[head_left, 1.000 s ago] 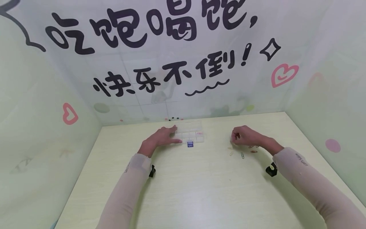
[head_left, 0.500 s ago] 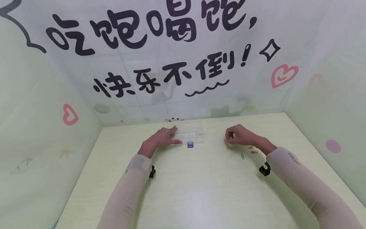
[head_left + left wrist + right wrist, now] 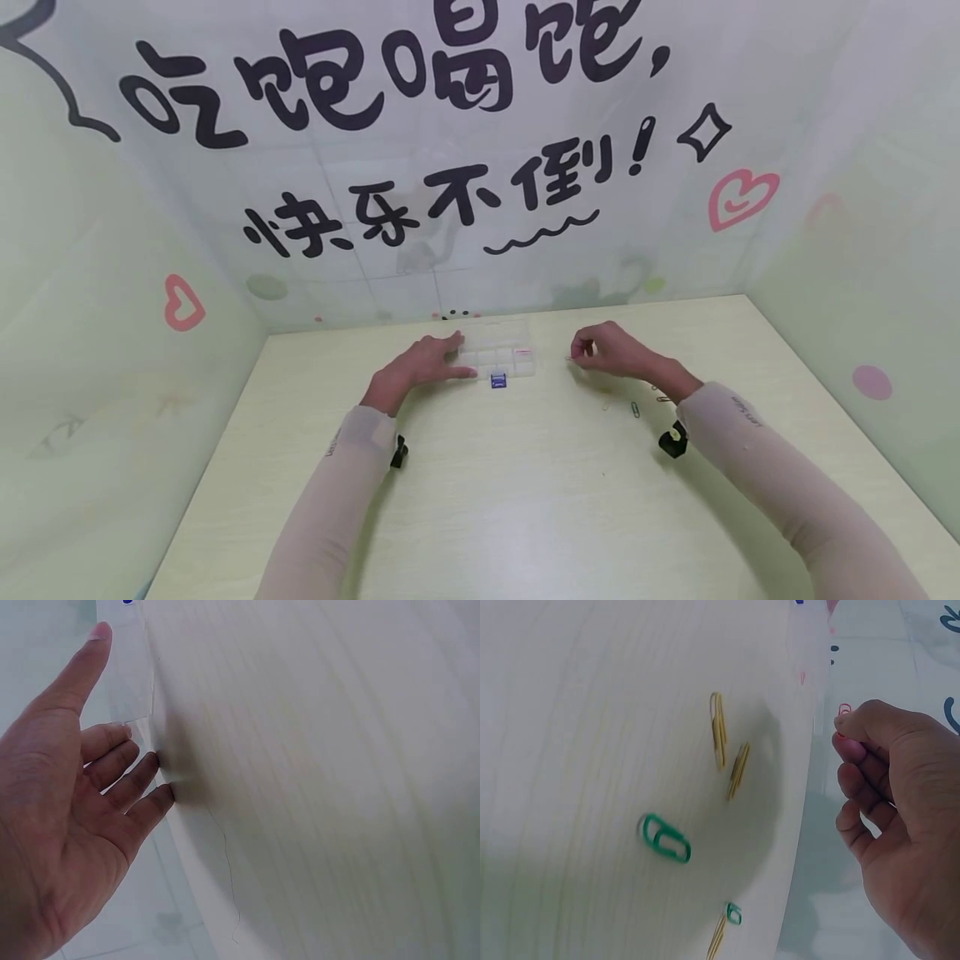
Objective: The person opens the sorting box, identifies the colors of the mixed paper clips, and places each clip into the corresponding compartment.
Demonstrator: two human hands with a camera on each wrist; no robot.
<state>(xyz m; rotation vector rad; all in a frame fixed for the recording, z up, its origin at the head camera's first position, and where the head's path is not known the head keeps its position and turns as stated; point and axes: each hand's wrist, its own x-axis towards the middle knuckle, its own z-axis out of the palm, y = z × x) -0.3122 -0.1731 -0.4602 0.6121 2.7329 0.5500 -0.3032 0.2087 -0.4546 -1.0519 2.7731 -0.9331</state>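
Starting at our right fingertips (image 3: 846, 736): we've got a small pink paper clip (image 3: 844, 710) pinched between thumb and forefinger, the rest of the fingers curled in under it, probably because a thing that tiny needs a tight tip grip or it slips. The right hand (image 3: 607, 350) hangs a bit above the table (image 3: 525, 483), just to the 3 o'clock side of the clear compartment box (image 3: 498, 350).

The left hand (image 3: 420, 362) is the opposite story: fingers (image 3: 124, 761) straight and relaxed, gripping nothing, resting flat against the 9 o'clock edge of the box with the thumb stretched along its near side. We'd guess that's to keep the light plastic from sliding around.

Moving outward, the leftover clips lie loose on the table at about 4 o'clock from the right hand: a green clip (image 3: 664, 838), two yellow clips (image 3: 718, 729) close together, and a couple more near the edge of the wrist view. From the head view they sit between the right hand and its sleeve (image 3: 750, 450).

Just at the box's 6 o'clock edge sits a small blue item (image 3: 499, 379), touching or nearly touching it; can't tell which. Behind everything, at 12 o'clock, is the wall with big black lettering (image 3: 390, 75) and pink hearts.
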